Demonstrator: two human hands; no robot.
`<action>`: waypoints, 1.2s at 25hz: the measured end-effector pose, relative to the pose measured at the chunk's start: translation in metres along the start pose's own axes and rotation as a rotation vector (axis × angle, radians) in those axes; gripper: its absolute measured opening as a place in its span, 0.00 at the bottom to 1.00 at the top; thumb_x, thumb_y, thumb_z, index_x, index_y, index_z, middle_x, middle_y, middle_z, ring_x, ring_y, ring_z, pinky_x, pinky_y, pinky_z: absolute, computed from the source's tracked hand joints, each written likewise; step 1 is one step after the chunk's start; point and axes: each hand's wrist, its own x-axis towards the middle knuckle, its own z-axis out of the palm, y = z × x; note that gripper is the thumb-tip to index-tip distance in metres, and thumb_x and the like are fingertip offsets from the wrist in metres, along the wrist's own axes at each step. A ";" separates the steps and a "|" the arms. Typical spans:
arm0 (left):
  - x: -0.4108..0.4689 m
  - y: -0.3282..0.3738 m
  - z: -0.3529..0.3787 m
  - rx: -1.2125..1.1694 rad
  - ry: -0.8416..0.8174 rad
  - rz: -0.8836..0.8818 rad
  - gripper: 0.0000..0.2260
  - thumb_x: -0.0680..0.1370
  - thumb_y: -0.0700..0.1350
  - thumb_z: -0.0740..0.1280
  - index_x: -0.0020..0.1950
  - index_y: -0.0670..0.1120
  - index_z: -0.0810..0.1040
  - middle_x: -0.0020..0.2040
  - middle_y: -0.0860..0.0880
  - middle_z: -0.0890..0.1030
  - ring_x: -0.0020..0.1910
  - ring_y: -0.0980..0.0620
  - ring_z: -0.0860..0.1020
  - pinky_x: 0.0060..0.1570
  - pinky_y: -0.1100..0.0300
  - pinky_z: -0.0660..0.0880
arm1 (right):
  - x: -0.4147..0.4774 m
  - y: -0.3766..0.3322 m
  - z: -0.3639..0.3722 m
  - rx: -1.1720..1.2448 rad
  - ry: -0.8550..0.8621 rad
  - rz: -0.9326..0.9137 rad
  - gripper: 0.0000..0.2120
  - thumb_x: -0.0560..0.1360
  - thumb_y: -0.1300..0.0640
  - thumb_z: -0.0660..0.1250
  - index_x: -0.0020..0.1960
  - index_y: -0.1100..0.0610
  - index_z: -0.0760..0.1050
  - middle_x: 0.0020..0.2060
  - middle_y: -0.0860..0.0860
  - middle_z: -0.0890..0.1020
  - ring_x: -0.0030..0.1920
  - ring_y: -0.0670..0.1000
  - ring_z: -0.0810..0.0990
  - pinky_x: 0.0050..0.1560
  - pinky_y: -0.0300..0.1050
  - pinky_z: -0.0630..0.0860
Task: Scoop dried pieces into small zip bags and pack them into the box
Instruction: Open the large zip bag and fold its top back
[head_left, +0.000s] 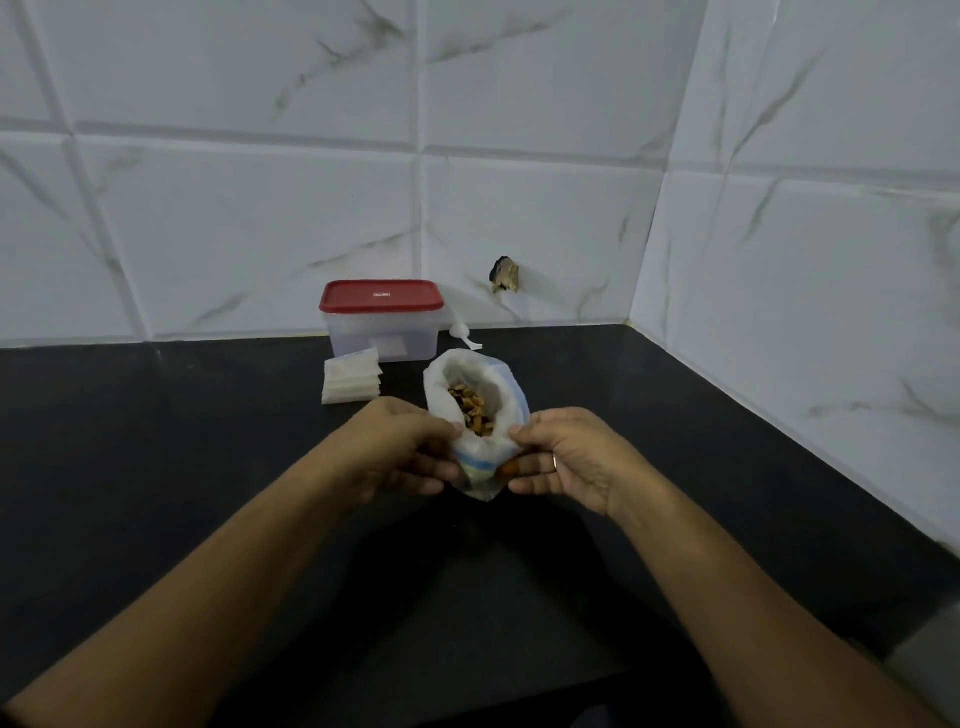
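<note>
Head view: your left hand (400, 452) and right hand (563, 457) each pinch one side of a small zip bag (480, 470) just in front of the open white sack (511, 400) of dried pieces (470, 408) on the black tabletop (675, 415). The spare bags (350, 382) and the red-lidded box (382, 322) wait behind, lid on. An uneven pull or a half-pressed seal could spill pieces, and a knuckle could tip the sack.

The box (382, 322) sits at the back of the bench (156, 441), against the wall, with the stack of zip bags (351, 383) just before its left end. Right of the stack stands the open sack (475, 379), dried pieces (470, 408) in it. Nearer still, the small zip bag (480, 467) is pinched between left hand (400, 449) and right hand (566, 457).
</note>
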 end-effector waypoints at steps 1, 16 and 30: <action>0.001 -0.002 0.003 -0.148 0.049 -0.011 0.08 0.81 0.41 0.69 0.58 0.39 0.81 0.43 0.41 0.87 0.36 0.50 0.85 0.35 0.58 0.82 | -0.001 0.002 0.000 0.081 0.019 0.001 0.09 0.83 0.63 0.64 0.61 0.67 0.77 0.45 0.62 0.87 0.39 0.54 0.88 0.34 0.45 0.84; 0.018 -0.022 0.019 -0.553 0.064 -0.186 0.13 0.83 0.40 0.59 0.66 0.39 0.75 0.57 0.39 0.84 0.42 0.45 0.86 0.37 0.51 0.83 | 0.008 0.019 0.015 0.459 0.189 0.071 0.13 0.82 0.60 0.59 0.62 0.63 0.77 0.49 0.60 0.85 0.43 0.56 0.85 0.36 0.49 0.81; 0.072 0.012 -0.002 -0.199 0.149 0.107 0.11 0.81 0.38 0.68 0.62 0.43 0.82 0.56 0.41 0.85 0.55 0.43 0.84 0.47 0.49 0.82 | 0.049 -0.015 0.007 -0.024 0.237 -0.067 0.10 0.81 0.59 0.68 0.60 0.59 0.82 0.53 0.58 0.86 0.53 0.58 0.86 0.51 0.54 0.84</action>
